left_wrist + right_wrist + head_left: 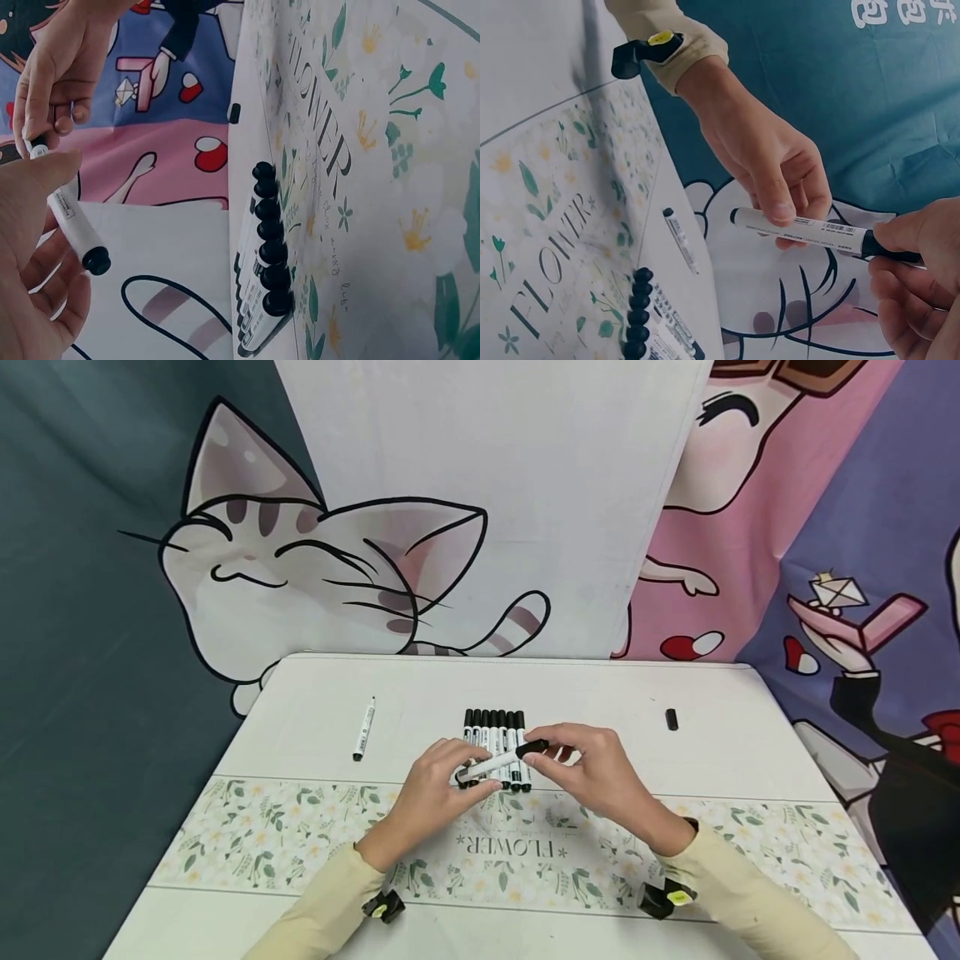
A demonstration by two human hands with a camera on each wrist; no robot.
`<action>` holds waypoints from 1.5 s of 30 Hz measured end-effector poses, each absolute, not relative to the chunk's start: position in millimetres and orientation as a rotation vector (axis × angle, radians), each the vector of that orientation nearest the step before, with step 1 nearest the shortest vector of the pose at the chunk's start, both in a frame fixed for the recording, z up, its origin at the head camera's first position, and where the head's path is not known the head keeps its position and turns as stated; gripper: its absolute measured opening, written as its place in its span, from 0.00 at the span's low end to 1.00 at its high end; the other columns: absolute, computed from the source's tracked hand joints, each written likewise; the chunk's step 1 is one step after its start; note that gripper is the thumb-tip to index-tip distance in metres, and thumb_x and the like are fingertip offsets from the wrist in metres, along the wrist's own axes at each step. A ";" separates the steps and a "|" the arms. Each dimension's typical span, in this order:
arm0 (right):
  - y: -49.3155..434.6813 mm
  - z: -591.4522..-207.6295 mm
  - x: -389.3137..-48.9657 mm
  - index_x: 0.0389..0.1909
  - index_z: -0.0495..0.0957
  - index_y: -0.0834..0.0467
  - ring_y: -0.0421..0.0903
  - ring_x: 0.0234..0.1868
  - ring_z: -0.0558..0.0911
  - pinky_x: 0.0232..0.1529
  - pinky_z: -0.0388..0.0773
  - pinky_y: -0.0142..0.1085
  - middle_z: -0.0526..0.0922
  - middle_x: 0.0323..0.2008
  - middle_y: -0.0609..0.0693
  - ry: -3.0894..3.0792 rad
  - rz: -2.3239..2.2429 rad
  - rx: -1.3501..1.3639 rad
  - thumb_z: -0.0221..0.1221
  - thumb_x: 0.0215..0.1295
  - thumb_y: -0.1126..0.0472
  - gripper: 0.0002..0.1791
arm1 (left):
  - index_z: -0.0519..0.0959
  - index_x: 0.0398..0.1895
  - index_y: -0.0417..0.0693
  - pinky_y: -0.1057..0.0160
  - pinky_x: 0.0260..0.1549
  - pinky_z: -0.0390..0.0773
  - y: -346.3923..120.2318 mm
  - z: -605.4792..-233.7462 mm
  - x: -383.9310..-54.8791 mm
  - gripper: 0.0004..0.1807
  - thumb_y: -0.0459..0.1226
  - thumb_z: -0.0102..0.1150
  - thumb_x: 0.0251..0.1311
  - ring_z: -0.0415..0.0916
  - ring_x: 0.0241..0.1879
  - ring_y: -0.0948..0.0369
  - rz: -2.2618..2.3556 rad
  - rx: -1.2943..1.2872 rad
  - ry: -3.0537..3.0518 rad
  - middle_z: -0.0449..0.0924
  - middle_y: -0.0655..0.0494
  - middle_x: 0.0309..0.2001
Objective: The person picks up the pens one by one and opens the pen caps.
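A white marker with a black cap [491, 765] is held up between my two hands, over a row of markers. My left hand [437, 782] grips its white barrel [780, 227] near the tail end, thumb on one side and fingers on the other. With thumb and fingers my right hand [597, 772] pinches the black cap [889, 247], which sits at the barrel's front end. Below, several capped markers [262, 300] lie side by side on the table, partly hidden by the hands in the head view.
An uncapped marker [364, 729] lies at the left of the white table [600, 693], its tip pointing away. A loose black cap [671, 719] lies at the right. A floral strip [300, 835] printed FLOWER crosses the table. Cartoon-printed cloth [525, 485] hangs behind.
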State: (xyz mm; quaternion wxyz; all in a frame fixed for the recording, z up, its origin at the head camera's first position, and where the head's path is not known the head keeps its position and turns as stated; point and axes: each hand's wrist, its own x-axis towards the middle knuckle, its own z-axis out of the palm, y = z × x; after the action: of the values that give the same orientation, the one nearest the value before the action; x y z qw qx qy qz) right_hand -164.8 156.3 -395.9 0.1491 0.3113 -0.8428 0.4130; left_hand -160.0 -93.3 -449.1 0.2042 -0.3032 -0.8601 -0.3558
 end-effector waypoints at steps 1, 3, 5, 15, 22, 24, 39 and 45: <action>156.1 -396.6 -164.7 0.46 0.88 0.51 0.34 0.32 0.82 0.32 0.82 0.32 0.89 0.39 0.41 -2.421 1.191 0.894 0.73 0.61 0.62 0.12 | 0.85 0.46 0.46 0.62 0.45 0.81 -93.2 -449.9 -160.3 0.20 0.44 0.79 0.53 0.80 0.45 0.60 -0.998 -0.842 -2.387 0.86 0.57 0.45; 155.3 -398.1 -164.3 0.46 0.88 0.52 0.34 0.32 0.82 0.32 0.82 0.32 0.89 0.39 0.42 -2.422 1.203 0.891 0.73 0.61 0.62 0.12 | 0.85 0.45 0.46 0.64 0.41 0.80 -92.8 -450.9 -160.3 0.20 0.44 0.79 0.52 0.80 0.41 0.61 -1.004 -0.832 -2.368 0.86 0.58 0.43; 154.6 -399.5 -163.5 0.45 0.88 0.52 0.33 0.32 0.82 0.32 0.82 0.32 0.89 0.39 0.42 -2.427 1.217 0.885 0.73 0.61 0.62 0.12 | 0.84 0.44 0.47 0.65 0.37 0.79 -92.4 -451.8 -160.1 0.19 0.43 0.80 0.51 0.79 0.38 0.62 -1.001 -0.820 -2.354 0.86 0.59 0.42; 157.2 -403.1 -160.4 0.44 0.87 0.50 0.32 0.32 0.80 0.33 0.82 0.34 0.86 0.33 0.37 -2.474 1.239 0.894 0.72 0.62 0.59 0.10 | 0.85 0.41 0.50 0.64 0.39 0.80 -95.3 -454.1 -158.8 0.14 0.43 0.77 0.54 0.80 0.39 0.64 -0.989 -0.837 -2.365 0.86 0.60 0.40; 161.4 -404.2 -159.6 0.41 0.89 0.48 0.32 0.31 0.79 0.32 0.81 0.32 0.87 0.35 0.37 -2.489 1.231 0.942 0.71 0.63 0.60 0.07 | 0.88 0.45 0.48 0.61 0.45 0.82 -99.2 -454.5 -157.5 0.15 0.44 0.74 0.57 0.83 0.43 0.61 -0.962 -0.903 -2.405 0.89 0.57 0.42; 162.2 -404.6 -159.8 0.40 0.89 0.48 0.32 0.30 0.79 0.33 0.81 0.32 0.88 0.35 0.37 -2.488 1.225 0.947 0.71 0.63 0.60 0.06 | 0.88 0.46 0.48 0.61 0.46 0.83 -100.1 -454.6 -157.2 0.15 0.43 0.73 0.58 0.84 0.44 0.61 -0.966 -0.927 -2.414 0.89 0.57 0.43; 166.7 -412.2 -161.6 0.41 0.90 0.50 0.33 0.31 0.84 0.25 0.76 0.27 0.91 0.38 0.44 -2.433 1.198 1.007 0.72 0.62 0.61 0.08 | 0.88 0.49 0.45 0.61 0.48 0.82 -101.8 -455.7 -157.7 0.15 0.42 0.70 0.62 0.84 0.44 0.62 -1.065 -1.020 -2.491 0.89 0.56 0.45; 167.2 -416.8 -161.1 0.41 0.90 0.50 0.34 0.33 0.85 0.29 0.78 0.27 0.91 0.38 0.44 -2.413 1.201 1.029 0.71 0.62 0.62 0.08 | 0.87 0.51 0.42 0.61 0.48 0.82 -103.7 -456.6 -157.3 0.16 0.41 0.68 0.64 0.84 0.44 0.61 -1.095 -1.049 -2.527 0.89 0.53 0.47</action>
State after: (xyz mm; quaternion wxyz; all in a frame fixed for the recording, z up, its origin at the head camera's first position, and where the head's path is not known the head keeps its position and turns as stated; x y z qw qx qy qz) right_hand -161.1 167.2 -416.8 0.1279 0.3539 -0.8294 0.4129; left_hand -157.3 -103.7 -456.6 0.0969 -0.3544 -0.8534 -0.3698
